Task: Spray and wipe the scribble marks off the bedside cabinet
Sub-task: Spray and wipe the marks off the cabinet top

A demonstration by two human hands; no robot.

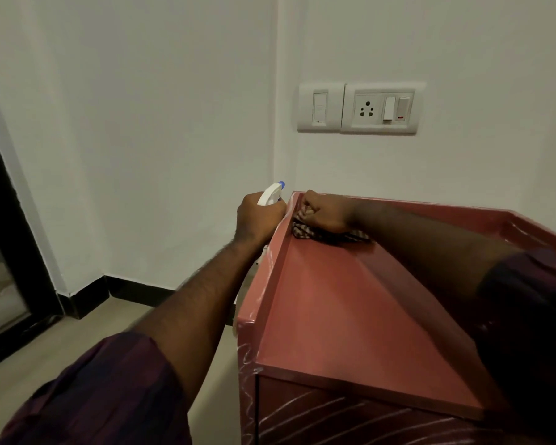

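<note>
Red-brown bedside cabinet (350,316), white scribble marks (318,415) on front.
Right hand (323,213) fisted on one checked cloth (302,232), top's far-left corner; left hand (257,220) grips one spray bottle (270,194) just beside; two switch plates (379,107) above.

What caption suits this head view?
Left hand holds spray bottle beside cabinet; right hand presses cloth into its far corner; scribbles show on front.
</note>
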